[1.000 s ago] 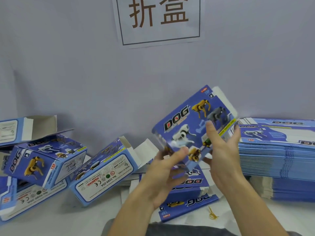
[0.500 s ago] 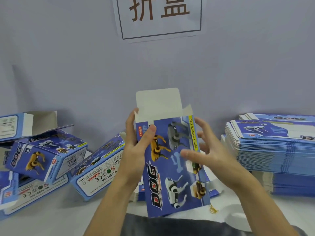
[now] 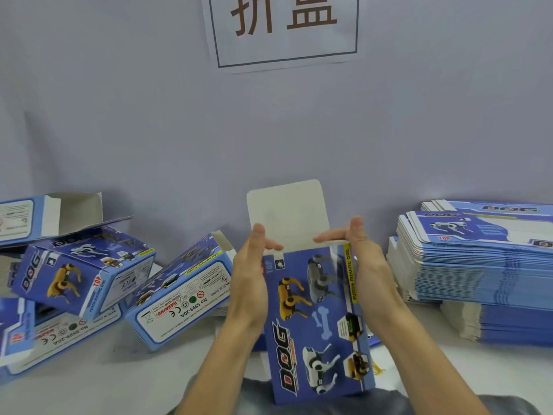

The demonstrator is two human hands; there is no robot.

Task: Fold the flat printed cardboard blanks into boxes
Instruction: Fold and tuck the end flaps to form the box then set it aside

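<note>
A blue printed box (image 3: 317,322) with toy dog pictures stands upright in front of me, opened into a tube, its white top flap (image 3: 287,214) sticking up. My left hand (image 3: 250,274) holds its left side, thumb over the top edge. On the box's right side lies my right hand (image 3: 363,265), whose thumb presses a small side flap inward at the top opening.
A tall stack of flat blue blanks (image 3: 478,265) sits on the right of the white table. Several folded boxes (image 3: 179,298) lie piled on the left, one (image 3: 80,274) tilted on others. A sign (image 3: 284,28) hangs on the wall.
The box was turned from a tilted flat blank to upright and opened out. Both hands moved to its top corners, and my right thumb now pushes the side flap in.
</note>
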